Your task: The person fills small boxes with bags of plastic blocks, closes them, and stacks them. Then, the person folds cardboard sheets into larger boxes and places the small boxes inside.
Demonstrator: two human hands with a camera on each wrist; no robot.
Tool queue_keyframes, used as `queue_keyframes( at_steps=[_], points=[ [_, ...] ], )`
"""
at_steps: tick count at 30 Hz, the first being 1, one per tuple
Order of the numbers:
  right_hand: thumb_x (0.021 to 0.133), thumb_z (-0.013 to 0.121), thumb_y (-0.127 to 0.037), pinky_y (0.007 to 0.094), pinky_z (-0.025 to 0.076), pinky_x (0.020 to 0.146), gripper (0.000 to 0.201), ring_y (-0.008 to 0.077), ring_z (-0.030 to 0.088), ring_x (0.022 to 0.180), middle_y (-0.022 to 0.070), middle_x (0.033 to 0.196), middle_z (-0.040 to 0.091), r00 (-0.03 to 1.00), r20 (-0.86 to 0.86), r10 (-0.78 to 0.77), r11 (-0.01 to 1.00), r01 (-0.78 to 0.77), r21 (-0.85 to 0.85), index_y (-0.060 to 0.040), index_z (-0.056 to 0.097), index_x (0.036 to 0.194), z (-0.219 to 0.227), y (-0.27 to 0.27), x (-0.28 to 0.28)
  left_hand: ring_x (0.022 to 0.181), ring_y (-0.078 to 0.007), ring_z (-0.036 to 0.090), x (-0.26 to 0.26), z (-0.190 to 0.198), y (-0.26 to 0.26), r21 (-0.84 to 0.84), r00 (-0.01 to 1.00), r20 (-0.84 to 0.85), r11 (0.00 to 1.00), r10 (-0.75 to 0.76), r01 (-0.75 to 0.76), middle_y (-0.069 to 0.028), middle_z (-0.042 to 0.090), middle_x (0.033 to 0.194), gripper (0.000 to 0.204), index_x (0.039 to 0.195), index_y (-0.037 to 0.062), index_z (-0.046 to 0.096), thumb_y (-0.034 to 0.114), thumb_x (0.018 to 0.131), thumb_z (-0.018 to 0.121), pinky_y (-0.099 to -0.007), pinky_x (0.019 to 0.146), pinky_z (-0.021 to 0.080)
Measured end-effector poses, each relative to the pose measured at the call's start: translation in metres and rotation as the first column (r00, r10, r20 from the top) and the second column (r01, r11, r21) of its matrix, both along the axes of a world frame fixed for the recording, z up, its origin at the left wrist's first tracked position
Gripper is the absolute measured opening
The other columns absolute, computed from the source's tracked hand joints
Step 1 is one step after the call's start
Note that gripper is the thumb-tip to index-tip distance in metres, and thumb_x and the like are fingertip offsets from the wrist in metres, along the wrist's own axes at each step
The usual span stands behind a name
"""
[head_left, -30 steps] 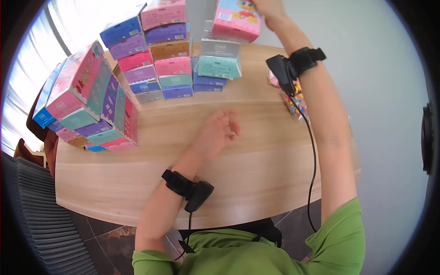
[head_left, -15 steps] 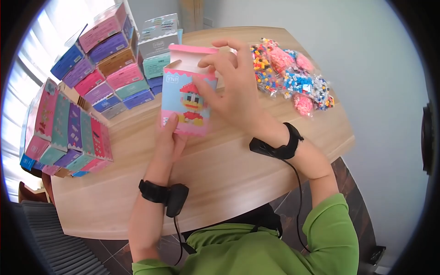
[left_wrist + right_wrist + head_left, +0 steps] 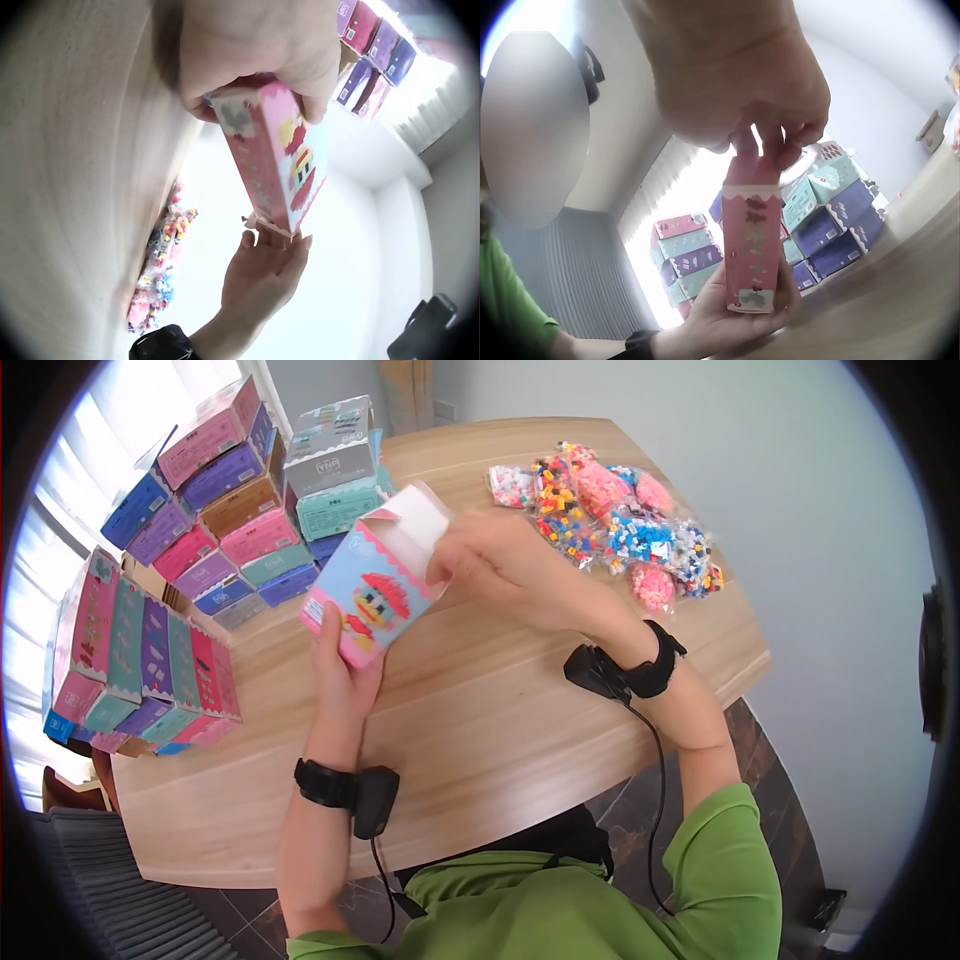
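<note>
My left hand point(image 3: 345, 675) holds the lower end of a small cardboard box point(image 3: 375, 595), thumb across its front and fingers behind. Pink and light blue, the box shows a brick-built duck figure and tilts up to the right above the table. Its top end stands open, with the white inside showing. At that end my right hand point(image 3: 500, 565) has its fingers bent around the edge and flap, as the right wrist view shows with the flap point(image 3: 746, 171) under the fingertips. From the left wrist view, the right hand point(image 3: 266, 274) meets the box's far end.
Bagged toy bricks point(image 3: 650, 540) in several colours lie at the table's back right. Stacked boxes point(image 3: 240, 510) stand at the back left, with a grey box point(image 3: 330, 455) atop another stack. More boxes point(image 3: 140, 650) lean together at the left edge of the table point(image 3: 560, 730).
The right hand brought the pink box from the back to the left hand, which now holds it. Its top has been opened, the box tilted right, and the right hand moved to the opening.
</note>
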State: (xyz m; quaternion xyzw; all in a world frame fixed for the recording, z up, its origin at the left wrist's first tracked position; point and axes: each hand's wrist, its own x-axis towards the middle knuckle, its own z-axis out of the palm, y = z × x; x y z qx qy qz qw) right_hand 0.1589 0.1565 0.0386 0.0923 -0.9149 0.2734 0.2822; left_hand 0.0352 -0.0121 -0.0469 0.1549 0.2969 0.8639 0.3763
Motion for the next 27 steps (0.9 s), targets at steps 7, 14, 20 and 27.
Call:
queue_keyframes(
  at_steps=[7, 14, 20, 27],
  points=[
    [0.073, 0.056, 0.001, 0.0325, 0.044, 0.063, 0.016, 0.0227, 0.053, 0.077, 0.0083, 0.077, 0.054, 0.974, 0.038, -0.224, 0.968, 0.217, 0.126, -0.0027, 0.060, 0.088, -0.007, -0.020, 0.005, 0.107, -0.0217, 0.051, -0.005, -0.002, 0.001, -0.047, 0.996, 0.064, 0.997, 0.064, -0.061, -0.0085, 0.050, 0.118, 0.043, 0.122, 0.0064, 0.037, 0.034, 0.090, 0.046, -0.0372, 0.089, 0.045],
    [0.076, 0.056, -0.002, 0.0337, 0.044, 0.073, 0.023, 0.0272, 0.053, 0.088, 0.0098, 0.095, 0.055, 0.985, -0.158, -0.073, 0.985, 0.096, 0.145, -0.0048, 0.057, 0.098, -0.005, -0.027, -0.008, 0.105, -0.0212, 0.053, -0.003, -0.001, -0.002, -0.102, 1.000, 0.003, 0.995, 0.015, -0.015, -0.0085, 0.051, 0.118, 0.042, 0.122, 0.0070, 0.038, 0.033, 0.090, 0.046, -0.0379, 0.085, 0.048],
    [0.082, 0.052, -0.015, 0.0365, 0.041, 0.084, 0.033, 0.0294, 0.051, 0.100, 0.0147, 0.111, 0.052, 0.975, -0.216, -0.062, 0.993, 0.083, 0.090, -0.0035, 0.050, 0.113, -0.006, -0.018, -0.014, 0.101, -0.0173, 0.055, -0.001, 0.000, -0.001, -0.138, 0.998, -0.044, 0.990, -0.043, 0.037, -0.0053, 0.054, 0.114, 0.044, 0.119, 0.0094, 0.043, 0.041, 0.089, 0.044, -0.0330, 0.084, 0.048],
    [0.072, 0.062, -0.021, 0.0389, 0.043, 0.085, 0.056, 0.0363, 0.051, 0.101, 0.0251, 0.118, 0.045, 0.705, 0.218, -0.675, 0.700, 0.518, 0.492, -0.0016, 0.042, 0.120, 0.003, 0.106, -0.010, 0.100, -0.0172, 0.055, -0.003, -0.001, -0.002, -0.127, 0.999, 0.020, 0.991, -0.050, 0.052, -0.0040, 0.055, 0.113, 0.043, 0.119, 0.0106, 0.044, 0.041, 0.089, 0.044, -0.0328, 0.084, 0.048]
  ],
)
